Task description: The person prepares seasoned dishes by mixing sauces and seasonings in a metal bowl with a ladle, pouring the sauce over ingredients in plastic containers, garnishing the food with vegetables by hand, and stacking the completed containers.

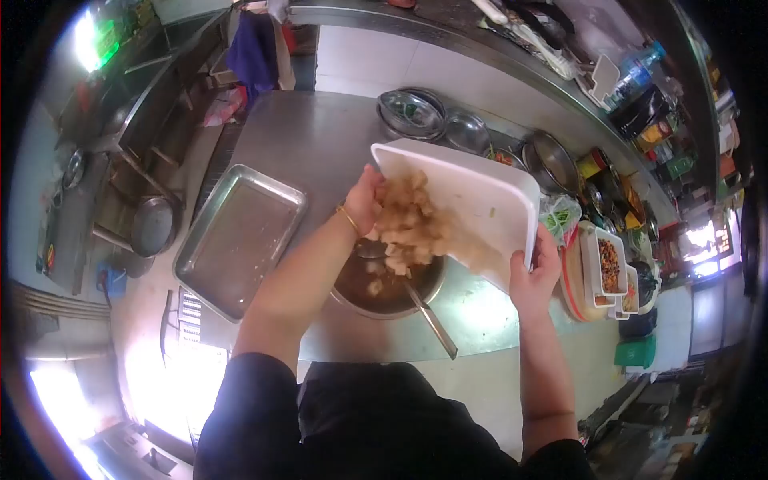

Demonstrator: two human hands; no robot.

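Note:
A white plastic tub is tipped over a round metal pot of brown liquid. Pale brown food chunks slide from its lower side toward the pot, blurred by motion. My left hand, with a yellow bracelet at the wrist, grips the tub's left edge, its fingers partly hidden. On the right edge my right hand is closed, thumb on the inner side. A metal-handled utensil leans out of the pot, its far end hidden.
An oblong metal tray lies left on the steel table. Metal bowls line the back wall. At right, white containers of food stand near a round board. A cluttered shelf runs above.

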